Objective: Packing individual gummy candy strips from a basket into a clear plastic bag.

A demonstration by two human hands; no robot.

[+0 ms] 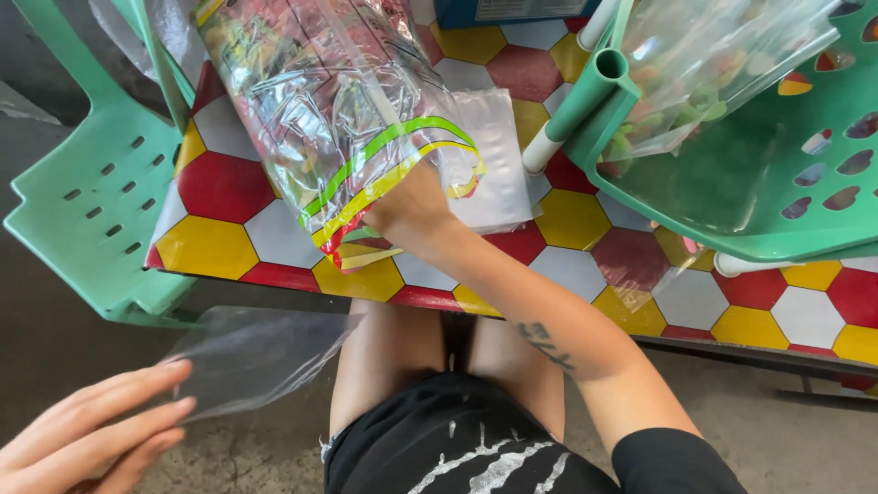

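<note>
My right hand (410,209) reaches into the open mouth of a large clear printed plastic bag (320,101) that lies on the table; its fingers are hidden inside, so what they hold is unclear. My left hand (87,428) is low at the bottom left, fingers stretched together, pinching the edge of a small clear empty plastic bag (256,352) that hangs over my lap. A flat stack of small clear bags (498,155) lies on the table just right of the big bag.
The table (229,187) has a red, yellow and white hexagon cover. A green plastic basket (732,174) with a clear bag of colourful items (704,64) sits at the right. A green plastic chair (91,192) stands to the left.
</note>
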